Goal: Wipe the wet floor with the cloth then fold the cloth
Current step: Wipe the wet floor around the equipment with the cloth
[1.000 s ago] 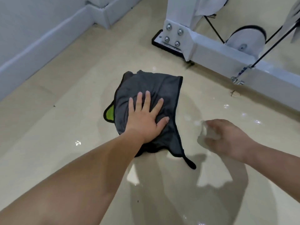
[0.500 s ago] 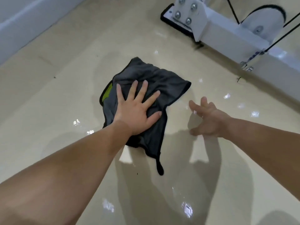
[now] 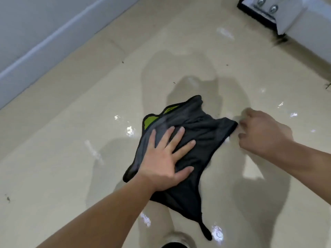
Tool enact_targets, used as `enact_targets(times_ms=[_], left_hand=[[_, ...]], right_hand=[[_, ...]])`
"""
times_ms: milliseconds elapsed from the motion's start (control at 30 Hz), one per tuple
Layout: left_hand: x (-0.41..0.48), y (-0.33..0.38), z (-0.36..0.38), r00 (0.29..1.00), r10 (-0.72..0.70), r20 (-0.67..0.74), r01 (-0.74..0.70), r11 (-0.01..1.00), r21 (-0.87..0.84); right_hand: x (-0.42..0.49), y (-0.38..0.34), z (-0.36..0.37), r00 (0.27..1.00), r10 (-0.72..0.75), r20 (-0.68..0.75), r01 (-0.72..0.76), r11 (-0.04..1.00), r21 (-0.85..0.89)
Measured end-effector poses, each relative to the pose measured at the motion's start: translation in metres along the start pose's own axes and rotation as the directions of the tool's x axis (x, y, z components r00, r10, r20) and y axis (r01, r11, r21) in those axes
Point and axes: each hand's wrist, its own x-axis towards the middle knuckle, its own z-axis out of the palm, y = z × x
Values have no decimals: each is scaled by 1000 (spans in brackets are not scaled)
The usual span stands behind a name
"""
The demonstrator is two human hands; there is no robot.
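A: While the left hand (image 3: 162, 161) lies flat on it, where's the cloth (image 3: 186, 153) sit?

B: Mid-frame on the floor (image 3: 75, 133), crumpled, dark grey w/ black edging. Palm is on its near-left part, fingers (image 3: 180, 136) spread and pointing away from the person. No pinch there, hand's open, just pressing the fabric down.

A: Rt hand?

B: The right hand (image 3: 263, 133) is at the cloth's far-right corner, touching or just beside it. Blurred. Fingers curled in, but can't tell if they've actually got the corner or not.

A: So cloth relative to both?

B: Under the left palm, stretched out toward the rt hand. One corner w/ a black loop (image 3: 206, 231) trails back toward the person, free of both hands. Green underside (image 3: 150, 121) peeks out at the far-left edge, beyond the left fingertips.

A: Floor cond?

B: Glossy beige tile, wet sheen and bright glints around the cloth, esp. left of it and near the loop.

A: Surroundings?

B: Pale wall w/ skirting board (image 3: 44, 43) upper left. White metal frame (image 3: 286, 15) w/ bolts on a black foot, top right, well apart from the cloth.
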Motion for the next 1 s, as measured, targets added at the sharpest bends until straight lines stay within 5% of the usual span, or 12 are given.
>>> enact_targets(times_ms=[67,167,233,500,700,1000], left_hand=[[-18,-42,-3,976,-214,-30,214,977,10],[-37,-52,-3,824,-567,13,567,822,-61],[-39,-23,2,751,-660,34,659,746,-95],[-5,-35,-18,876,-480,37,482,876,-31],[96,-88,-57,862,-507,-9,507,862,-1],[221,-150,-97,888,-454,-75,452,891,-38]], right_hand=[[5,-12,-1,996,-88,-26,89,995,40],[11,-38,-10,978,-209,-15,209,963,172],[15,-54,-11,975,-219,41,205,954,219],[62,-83,-42,989,-91,116,95,995,-26],[113,-79,-72,986,68,150,-64,998,-27],[143,-79,-76,976,24,217,-14,999,-46]])
